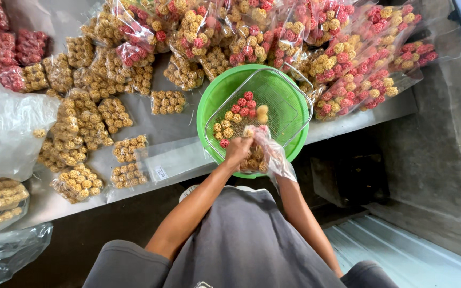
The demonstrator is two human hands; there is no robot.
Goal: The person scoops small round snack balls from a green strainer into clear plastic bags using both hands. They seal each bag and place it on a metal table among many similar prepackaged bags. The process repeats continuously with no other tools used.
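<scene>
A green round bowl [217, 96] sits at the table's near edge, with a wire mesh basket [289, 101] resting in it. Inside lie several small puffed balls [239, 113], yellow and red. My left hand [237, 149] is closed at the mouth of a clear plastic bag [273, 154] partly filled with yellow balls. My right hand is hidden behind that bag, apparently holding it from the other side; only its forearm [300, 213] shows.
The metal table [172, 128] is covered with many filled clear bags of yellow balls [78, 181] and of mixed red and yellow balls [348, 58]. Big empty plastic sacks [6, 128] lie at the left. A concrete floor lies to the right.
</scene>
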